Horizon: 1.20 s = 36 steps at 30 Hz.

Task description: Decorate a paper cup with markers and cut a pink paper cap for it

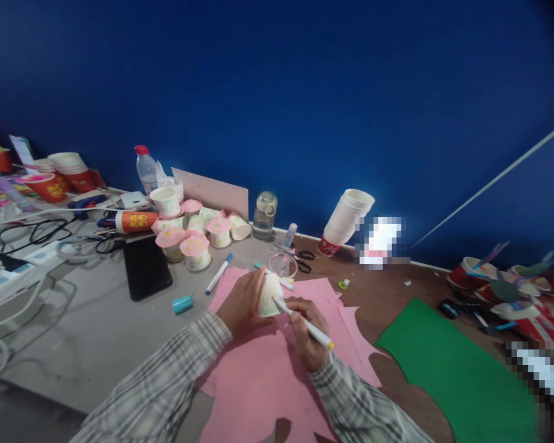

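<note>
My left hand [245, 306] is closed around a small white paper cup [270, 289] with green grass-like marks drawn on its side. In my right hand [310, 332] is a white marker with a yellow end [316, 333], its tip touching or very close to the cup's wall. Both hands are above pink paper sheets [268, 381] with cut edges. Just behind the cup lie several more markers [286, 283] and a round clear lid or dish [283, 265]. A blue-capped marker [219, 274] rests left of the sheets.
Several decorated cups with pink paper tops [196, 249] stand at back left beside a black phone [146, 267]. Scissors [300, 258], a glass bottle [264, 215] and a leaning cup stack [346, 221] line the wall. Green paper [457, 375] lies right; cables [32, 295] run left.
</note>
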Each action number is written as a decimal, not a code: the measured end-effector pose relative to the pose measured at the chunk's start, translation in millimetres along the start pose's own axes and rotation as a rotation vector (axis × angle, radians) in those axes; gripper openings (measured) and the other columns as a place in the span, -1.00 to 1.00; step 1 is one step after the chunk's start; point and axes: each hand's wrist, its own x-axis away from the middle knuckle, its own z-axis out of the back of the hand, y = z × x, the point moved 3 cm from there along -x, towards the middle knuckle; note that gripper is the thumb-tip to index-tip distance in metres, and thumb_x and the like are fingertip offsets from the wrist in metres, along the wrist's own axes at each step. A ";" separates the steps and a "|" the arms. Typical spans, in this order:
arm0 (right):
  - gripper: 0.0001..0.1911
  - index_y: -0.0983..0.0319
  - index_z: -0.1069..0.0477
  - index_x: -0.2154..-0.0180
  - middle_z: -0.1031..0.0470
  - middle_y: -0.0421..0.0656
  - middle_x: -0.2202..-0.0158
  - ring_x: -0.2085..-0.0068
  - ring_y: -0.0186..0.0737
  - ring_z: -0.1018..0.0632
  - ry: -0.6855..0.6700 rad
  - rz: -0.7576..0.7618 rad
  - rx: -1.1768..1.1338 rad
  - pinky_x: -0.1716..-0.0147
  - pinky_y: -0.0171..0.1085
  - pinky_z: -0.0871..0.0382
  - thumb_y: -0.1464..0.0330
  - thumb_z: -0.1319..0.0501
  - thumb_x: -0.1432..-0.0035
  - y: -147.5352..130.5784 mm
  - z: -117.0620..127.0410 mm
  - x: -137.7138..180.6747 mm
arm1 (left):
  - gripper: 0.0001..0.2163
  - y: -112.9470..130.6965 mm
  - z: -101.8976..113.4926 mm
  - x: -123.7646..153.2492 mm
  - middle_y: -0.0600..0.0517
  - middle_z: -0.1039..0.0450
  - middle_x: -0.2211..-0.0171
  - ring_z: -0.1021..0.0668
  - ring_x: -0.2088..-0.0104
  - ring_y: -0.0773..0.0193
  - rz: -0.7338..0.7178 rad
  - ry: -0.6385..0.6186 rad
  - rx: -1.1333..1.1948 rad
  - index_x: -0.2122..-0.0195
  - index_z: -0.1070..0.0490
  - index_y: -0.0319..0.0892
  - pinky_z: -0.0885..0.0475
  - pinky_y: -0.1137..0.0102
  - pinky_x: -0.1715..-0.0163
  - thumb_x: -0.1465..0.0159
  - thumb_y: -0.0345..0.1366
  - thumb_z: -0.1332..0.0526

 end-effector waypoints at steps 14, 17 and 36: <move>-0.85 0.20 -0.41 0.35 -0.48 -0.19 0.46 0.42 -0.17 -0.53 -0.043 0.048 0.041 0.45 -0.31 -0.41 0.41 -0.09 -0.02 -1.7 -5.0 -2.7 | 0.02 2.2 0.4 -1.2 -0.34 -0.17 -0.06 -0.31 0.01 -0.20 -0.015 0.003 -0.033 -0.18 0.47 -0.19 -0.27 -0.04 0.10 0.09 0.11 -0.22; -0.86 0.20 -0.42 0.37 -0.48 -0.18 0.45 0.40 -0.17 -0.53 -0.045 0.059 0.025 0.45 -0.30 -0.42 0.42 -0.10 -0.01 -1.7 -3.8 -1.6 | 0.02 2.4 0.5 -1.5 -0.35 -0.17 -0.05 -0.31 0.01 -0.20 -0.009 -0.007 -0.025 -0.18 0.46 -0.21 -0.26 -0.05 0.10 0.10 0.11 -0.22; -0.82 0.22 -0.43 0.41 -0.42 -0.24 0.59 0.62 -0.26 -0.42 0.045 -0.055 0.090 0.64 -0.35 -0.30 0.36 -0.07 -0.02 0.6 1.4 -1.4 | 0.04 0.8 0.5 -1.0 -0.33 -0.16 -0.05 -0.30 0.01 -0.20 -0.011 0.000 -0.005 -0.18 0.46 -0.19 -0.27 -0.06 0.09 0.11 0.12 -0.23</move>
